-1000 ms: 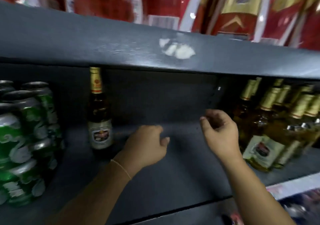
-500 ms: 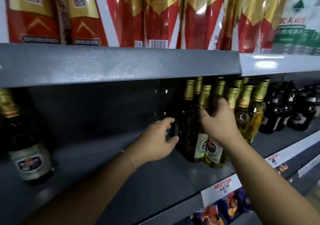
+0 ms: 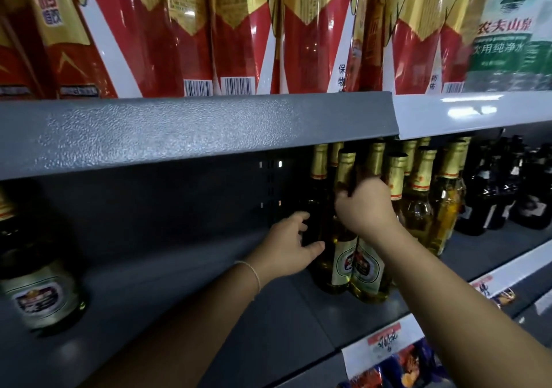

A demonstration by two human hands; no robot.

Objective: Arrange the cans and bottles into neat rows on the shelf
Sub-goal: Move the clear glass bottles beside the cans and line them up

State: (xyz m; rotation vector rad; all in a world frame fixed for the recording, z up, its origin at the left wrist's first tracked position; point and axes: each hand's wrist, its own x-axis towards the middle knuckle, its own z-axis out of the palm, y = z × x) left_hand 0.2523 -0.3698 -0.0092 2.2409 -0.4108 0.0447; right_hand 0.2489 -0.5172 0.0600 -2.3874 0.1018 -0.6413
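Your right hand (image 3: pixel 366 208) grips the gold-foil neck of a front amber bottle (image 3: pixel 343 247) standing on the grey shelf (image 3: pixel 268 322), at the left edge of the bottle cluster (image 3: pixel 424 202). Your left hand (image 3: pixel 288 247) reaches in just beside it, fingers loosely spread toward a dark bottle (image 3: pixel 313 208), holding nothing. A lone bottle (image 3: pixel 38 283) stands far left; red-and-gold cartons (image 3: pixel 239 29) line the shelf above

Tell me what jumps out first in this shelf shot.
Both hands are in among the gold-capped bottles at centre right: the right hand grips a bottle neck, the left hand reaches round a dark bottle beside it. Red and gold boxes fill the upper shelf, and a lone green bottle stands far left.
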